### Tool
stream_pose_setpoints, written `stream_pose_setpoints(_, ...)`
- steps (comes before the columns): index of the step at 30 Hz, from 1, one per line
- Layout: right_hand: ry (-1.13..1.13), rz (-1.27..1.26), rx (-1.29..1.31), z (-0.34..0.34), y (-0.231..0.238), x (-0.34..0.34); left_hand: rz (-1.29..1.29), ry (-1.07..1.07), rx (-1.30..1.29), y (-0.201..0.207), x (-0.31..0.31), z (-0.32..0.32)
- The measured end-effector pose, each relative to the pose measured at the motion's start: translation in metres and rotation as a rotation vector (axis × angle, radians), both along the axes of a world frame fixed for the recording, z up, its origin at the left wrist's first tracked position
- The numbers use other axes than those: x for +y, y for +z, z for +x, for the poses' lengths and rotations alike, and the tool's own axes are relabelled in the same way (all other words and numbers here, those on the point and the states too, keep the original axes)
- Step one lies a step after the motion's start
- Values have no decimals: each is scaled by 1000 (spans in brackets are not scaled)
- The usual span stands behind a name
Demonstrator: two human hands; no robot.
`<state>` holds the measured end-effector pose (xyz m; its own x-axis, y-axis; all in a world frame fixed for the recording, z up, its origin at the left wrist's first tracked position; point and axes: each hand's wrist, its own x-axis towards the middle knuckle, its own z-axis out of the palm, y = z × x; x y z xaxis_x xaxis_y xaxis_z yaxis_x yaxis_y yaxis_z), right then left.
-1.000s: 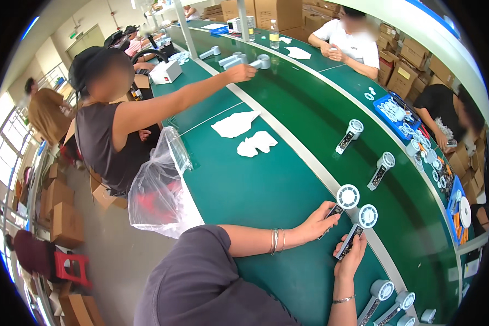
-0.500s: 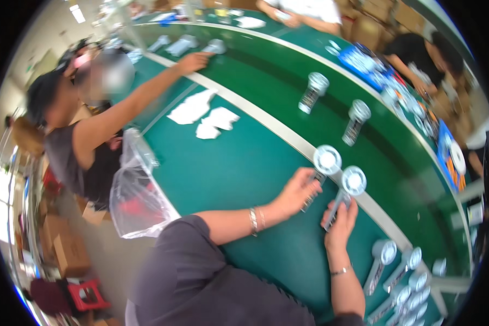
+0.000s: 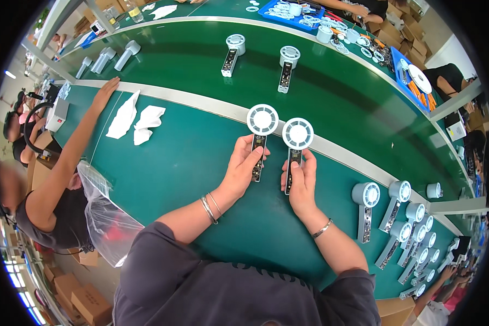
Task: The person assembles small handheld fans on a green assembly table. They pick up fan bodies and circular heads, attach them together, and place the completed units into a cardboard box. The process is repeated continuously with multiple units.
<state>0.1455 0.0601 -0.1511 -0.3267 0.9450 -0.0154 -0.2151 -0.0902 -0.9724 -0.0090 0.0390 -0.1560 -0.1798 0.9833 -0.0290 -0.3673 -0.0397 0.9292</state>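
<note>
My left hand (image 3: pixel 243 167) is closed round the open handle of a small handheld fan (image 3: pixel 262 119). Its round pale blue-grey head points away from me, and a circuit board shows along the handle. In my right hand (image 3: pixel 303 182) is a second fan of the same kind (image 3: pixel 298 133), the thumb lying on its exposed board. Both fans are held side by side, slightly apart, over the near edge of the green conveyor belt. Two more such fans, a left one (image 3: pixel 233 54) and a right one (image 3: pixel 288 68), lie on the belt beyond my hands.
Several similar fans (image 3: pixel 365 209) lie in a group on the table at the right. White cloths (image 3: pixel 126 117) lie to the left. A co-worker's hand (image 3: pixel 107 93) rests near the belt's metal edge. Blue trays of parts (image 3: pixel 293 12) stand across the belt, and a post (image 3: pixel 459 205) juts in at right.
The view has turned and levelled. Both fans, tilted before, now stand more upright with their boards facing me. The co-worker's hand has drawn back from a fan on the belt.
</note>
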Motion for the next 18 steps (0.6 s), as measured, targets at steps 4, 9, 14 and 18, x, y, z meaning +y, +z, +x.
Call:
stream_pose_setpoints(4, 2, 13, -2, -2, -1, -2, 1, 0, -7, -1, 1, 0)
stream_pose_setpoints(9, -16, 8, 39, 0, 1, 1, 24, 5, 16, 3, -1, 2)
stream_pose_setpoints(14, -11, 14, 69, 2, 2, 2, 31, -8, 22, 1, -2, 2)
stream_pose_setpoints(18, -17, 14, 65, 3, 4, 1, 39, -21, 17, 2, -3, 3)
